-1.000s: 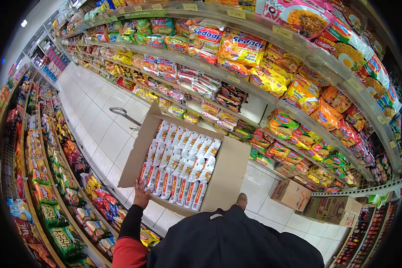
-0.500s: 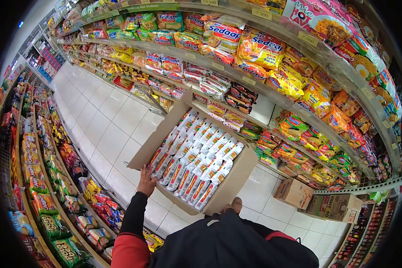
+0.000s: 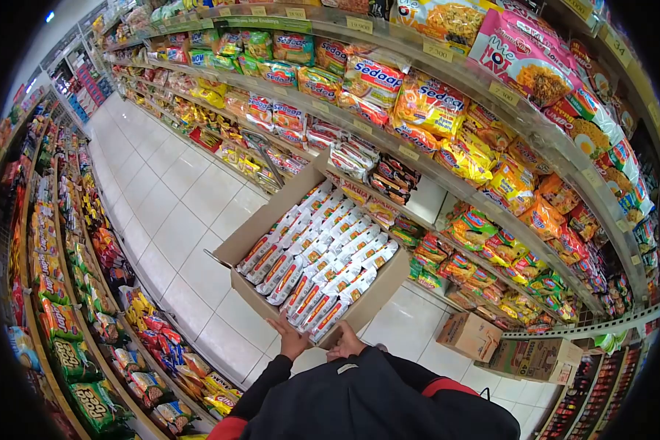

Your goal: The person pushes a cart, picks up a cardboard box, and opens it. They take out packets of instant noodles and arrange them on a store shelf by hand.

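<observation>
Brown, the open box (image 3: pixel 383 293) holds white packets (image 3: pixel 323 257), both hands' grip (image 3: pixel 291 339) (image 3: pixel 346 343) clamped on it.

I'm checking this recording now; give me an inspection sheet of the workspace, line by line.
Surface: pale tiled floor, shiny; what directly supports the box is hidden.
Job's things: open cardboard box, flaps spread, filled with rows of white packets.
Clutter: two cartons by the shelves; grey metal bar beyond the box.
Grips: left hand and right hand both at the box's near end; firmness cannot be told.
Cables: none certain; thin dark loop by the right sleeve, nature unclear.
Surroundings: shop aisle, stocked shelves on both sides.
</observation>
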A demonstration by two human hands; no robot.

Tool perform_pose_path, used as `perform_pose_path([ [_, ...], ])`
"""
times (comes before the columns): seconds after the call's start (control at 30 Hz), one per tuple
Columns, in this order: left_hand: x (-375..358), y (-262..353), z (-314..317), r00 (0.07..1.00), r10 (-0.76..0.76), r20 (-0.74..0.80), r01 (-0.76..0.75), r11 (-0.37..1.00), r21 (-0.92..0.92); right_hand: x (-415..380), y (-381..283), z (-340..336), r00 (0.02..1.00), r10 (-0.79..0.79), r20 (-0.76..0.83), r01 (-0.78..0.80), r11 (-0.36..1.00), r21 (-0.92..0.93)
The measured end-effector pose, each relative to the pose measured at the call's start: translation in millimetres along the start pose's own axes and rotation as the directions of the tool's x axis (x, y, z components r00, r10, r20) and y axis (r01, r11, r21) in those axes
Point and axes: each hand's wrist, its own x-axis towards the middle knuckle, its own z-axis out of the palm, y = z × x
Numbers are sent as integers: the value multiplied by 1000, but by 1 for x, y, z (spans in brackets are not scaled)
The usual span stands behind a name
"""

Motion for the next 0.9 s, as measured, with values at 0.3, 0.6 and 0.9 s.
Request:
perform_pose_path([
  [0.3, -1, 77, -7, 979, -169, 116, 189, 961, -201, 24, -47, -30, 926, -110, 360, 232, 920, -316],
  [0.6, -9, 89, 16, 937, -334, -107, 350, 910, 224, -57, -185, -49, -137, -523, 842, 664, -679, -314],
  [0.9, -11, 96, 5, 848, -525, 70, 470, 807, 357, -93, -321, -57, -9, -638, 770, 160, -761, -629],
])
